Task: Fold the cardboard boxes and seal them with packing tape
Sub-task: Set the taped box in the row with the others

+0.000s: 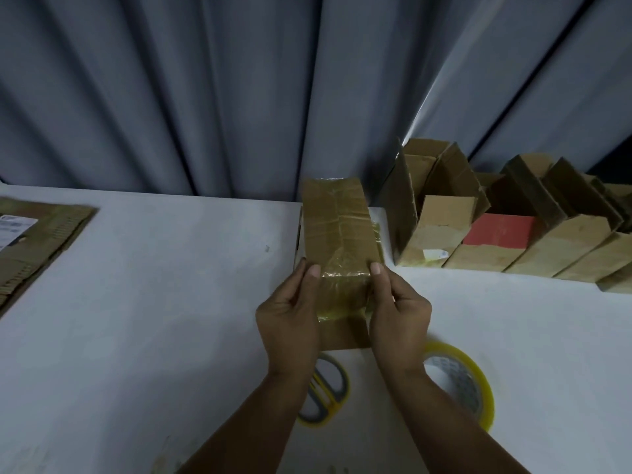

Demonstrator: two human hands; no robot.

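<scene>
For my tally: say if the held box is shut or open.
Shut on the face shown: the box flaps lie flat under tape. Other end: cannot tell.

Both hands hold a narrow brown cardboard box (338, 227) wrapped in glossy clear tape above the white desk (171, 302). The left hand (289, 316) grips its left edge and the right hand (398, 313) its right edge, thumbs pressing the taped top. A yellowish tape roll (478, 381) and yellow-handled scissors (325, 395) lie beneath the wrists; open cardboard boxes (478, 227) stand at right.

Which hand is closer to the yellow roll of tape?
Right. The right hand holds the box just beyond the tape roll; the left hand holds the box's other side, farther away.
</scene>
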